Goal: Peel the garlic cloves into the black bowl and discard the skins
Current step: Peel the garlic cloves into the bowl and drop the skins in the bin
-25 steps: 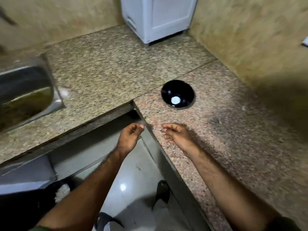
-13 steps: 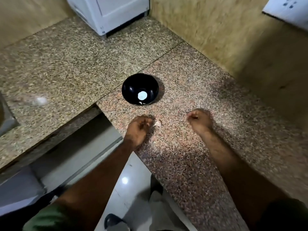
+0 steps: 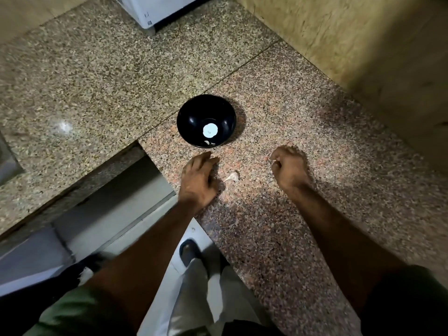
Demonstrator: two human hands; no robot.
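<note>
Granite counter [image 3: 278, 238], garlic clove [image 3: 233, 176] between relaxed left grip [image 3: 199, 181] and curled right grip [image 3: 289, 169], contents unclear.

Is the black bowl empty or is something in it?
Not empty: the black bowl holds small pale pieces near its front.

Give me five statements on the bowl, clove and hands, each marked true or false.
1. The black bowl stands upright on the counter. True.
2. The garlic clove lies inside the bowl. False: it lies on the counter between the hands.
3. The left hand grips the bowl. False: it rests on the counter, apart from the bowl.
4. The right hand has its fingers curled. True.
5. The bowl sits nearer the person than both hands. False: it lies beyond them.
</note>
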